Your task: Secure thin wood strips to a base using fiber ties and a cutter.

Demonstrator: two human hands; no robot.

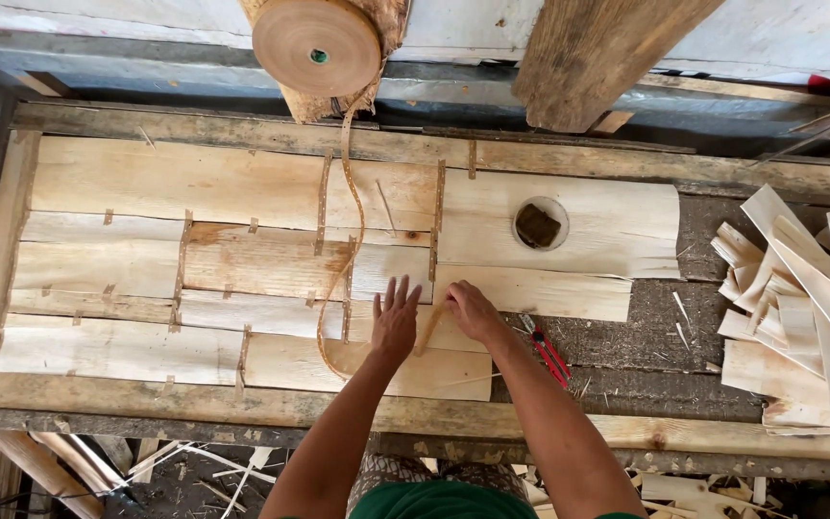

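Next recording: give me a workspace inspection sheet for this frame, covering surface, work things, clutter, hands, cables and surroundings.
Surface: long rough wooden bench, dusty with chips at its right end.
Work things: thin veneer sheets laid edge to edge and joined by short tape pieces; one sheet has a round hole. A tape strip trails down from the tape roll above the bench.
Clutter: red-handled pliers by the right hand; loose veneer offcuts piled at right.
Hands: left hand flat on the sheets, fingers spread; right hand pressing a short tape piece on a seam.
Cables: nothing seen.
Surroundings: plank leaning behind; scraps on the floor.
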